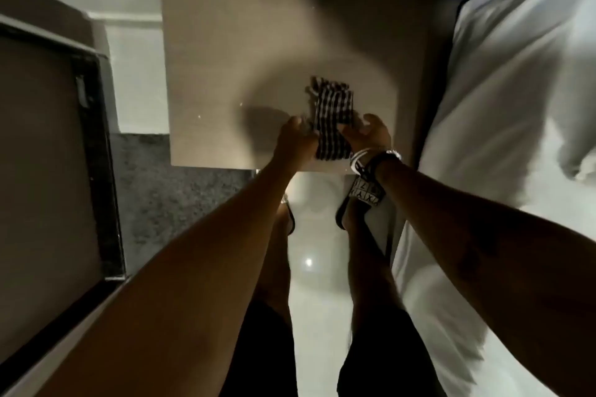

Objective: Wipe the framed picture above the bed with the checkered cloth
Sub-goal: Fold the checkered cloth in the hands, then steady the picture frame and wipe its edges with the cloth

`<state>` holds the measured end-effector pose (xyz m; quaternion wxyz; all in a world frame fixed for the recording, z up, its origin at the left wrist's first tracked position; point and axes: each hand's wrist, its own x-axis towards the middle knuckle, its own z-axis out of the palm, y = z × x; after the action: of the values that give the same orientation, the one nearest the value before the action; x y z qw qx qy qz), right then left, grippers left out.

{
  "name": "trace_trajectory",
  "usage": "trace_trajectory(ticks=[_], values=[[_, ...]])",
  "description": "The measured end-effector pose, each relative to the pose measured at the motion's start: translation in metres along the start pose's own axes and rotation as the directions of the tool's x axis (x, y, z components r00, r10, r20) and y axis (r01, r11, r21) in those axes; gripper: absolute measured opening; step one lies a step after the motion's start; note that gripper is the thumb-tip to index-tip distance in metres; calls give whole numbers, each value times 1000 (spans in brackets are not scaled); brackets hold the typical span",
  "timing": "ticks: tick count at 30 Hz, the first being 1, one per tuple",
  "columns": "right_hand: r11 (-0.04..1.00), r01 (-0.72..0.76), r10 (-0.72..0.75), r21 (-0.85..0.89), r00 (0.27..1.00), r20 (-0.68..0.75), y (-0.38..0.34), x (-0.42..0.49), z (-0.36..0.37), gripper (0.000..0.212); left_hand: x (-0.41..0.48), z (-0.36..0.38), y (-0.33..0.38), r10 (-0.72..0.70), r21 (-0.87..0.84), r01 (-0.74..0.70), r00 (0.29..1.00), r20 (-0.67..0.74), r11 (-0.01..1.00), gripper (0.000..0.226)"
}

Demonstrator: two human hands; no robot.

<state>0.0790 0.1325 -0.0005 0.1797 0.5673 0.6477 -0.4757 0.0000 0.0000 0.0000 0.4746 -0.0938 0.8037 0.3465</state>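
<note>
A black-and-white checkered cloth (332, 118) lies bunched on the beige top of a bedside table (225, 58), near its front edge. My left hand (295, 138) grips the cloth's left side. My right hand (371, 135), with bands and a watch on the wrist, holds its right side, fingers curled around the near end. No framed picture is in view.
A bed with white sheets (500, 106) runs along the right. A dark-framed panel (48, 155) stands at the left beside a speckled grey strip (161, 187). My legs and sandalled feet (364, 196) stand on a glossy white floor (309, 261).
</note>
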Motion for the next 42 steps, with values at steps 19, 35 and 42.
trace_trajectory(ticks=[19,35,42], values=[[933,-61,-73,355,933,351,-87,-58,-105,27,-81,-27,118,29,-345,57,970,241,937,36],[254,263,-463,931,878,-122,-268,-345,-414,36,-405,-121,446,658,-56,-688,662,360,723,33],[-254,406,-525,878,704,-477,-269,-472,-556,56,-543,-156,580,834,98,-968,248,492,230,15]])
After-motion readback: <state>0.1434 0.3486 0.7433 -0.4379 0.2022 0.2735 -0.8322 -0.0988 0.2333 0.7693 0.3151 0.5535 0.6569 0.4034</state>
